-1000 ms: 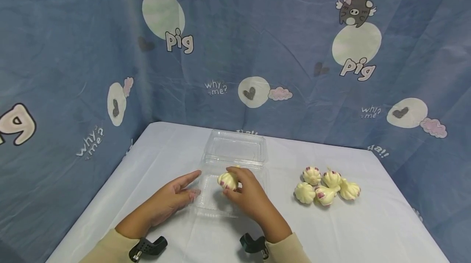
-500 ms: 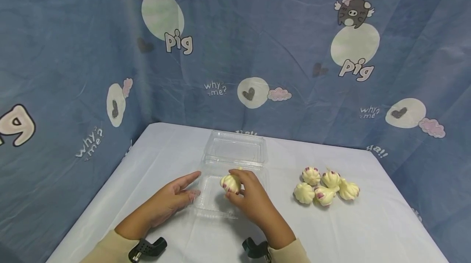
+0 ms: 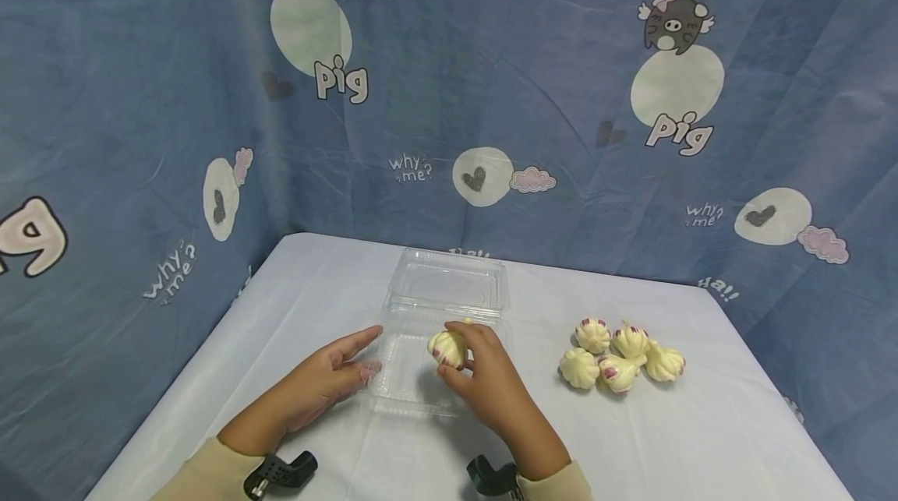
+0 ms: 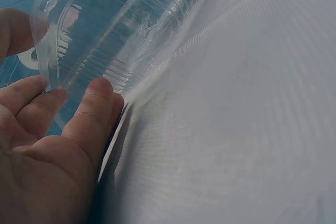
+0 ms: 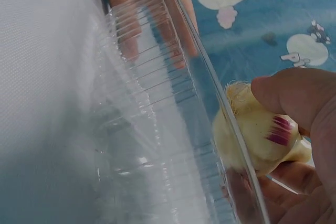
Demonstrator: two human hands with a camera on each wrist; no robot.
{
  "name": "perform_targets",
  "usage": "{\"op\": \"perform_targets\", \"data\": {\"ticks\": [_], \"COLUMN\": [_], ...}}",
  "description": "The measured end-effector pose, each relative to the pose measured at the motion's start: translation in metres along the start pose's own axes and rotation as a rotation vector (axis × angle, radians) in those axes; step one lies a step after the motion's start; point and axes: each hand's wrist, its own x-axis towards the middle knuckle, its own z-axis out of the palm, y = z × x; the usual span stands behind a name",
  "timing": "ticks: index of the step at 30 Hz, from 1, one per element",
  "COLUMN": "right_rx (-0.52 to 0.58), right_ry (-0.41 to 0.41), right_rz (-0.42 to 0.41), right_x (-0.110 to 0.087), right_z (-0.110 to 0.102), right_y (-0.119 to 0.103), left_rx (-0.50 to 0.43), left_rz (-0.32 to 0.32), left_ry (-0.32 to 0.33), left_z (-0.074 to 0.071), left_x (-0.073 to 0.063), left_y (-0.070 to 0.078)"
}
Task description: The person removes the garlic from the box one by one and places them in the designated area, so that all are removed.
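Note:
A clear plastic clamshell box [image 3: 407, 372] lies on the table with its lid [image 3: 449, 283] folded back. My right hand [image 3: 491, 376] holds a garlic bulb [image 3: 447, 349] between thumb and fingers, over the right half of the box base. In the right wrist view the bulb [image 5: 257, 135] shows a purple patch and a rooty end, partly behind the clear rim. My left hand [image 3: 326, 376] rests at the box's left side, its fingers fairly straight. In the left wrist view the fingertips [image 4: 97, 90] touch or nearly touch the clear wall [image 4: 105, 51].
Several more garlic bulbs [image 3: 620, 357] sit in a cluster on the white tablecloth [image 3: 701, 439], to the right of the box. Behind the table hangs a blue printed curtain [image 3: 561, 96], which also runs along the left side. A dark wrist mount [image 3: 281, 474] is on each forearm.
My right hand has shifted a little to the right, carrying the garlic bulb with it. The left hand and the box have stayed in place.

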Motion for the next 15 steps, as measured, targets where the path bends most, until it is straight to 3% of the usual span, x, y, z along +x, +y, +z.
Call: {"op": "perform_targets", "data": {"ticks": [15], "right_rx": [-0.004], "right_ry": [0.072], "right_rz": [-0.003], "right_x": [-0.0049], "right_z": [-0.0079], "right_y": [0.0036], "left_rx": [0.016], "left_rz": [0.006], "left_ry": [-0.006], "left_z": [-0.0005], "left_x": [0.0001], "left_y": [-0.0006]}}
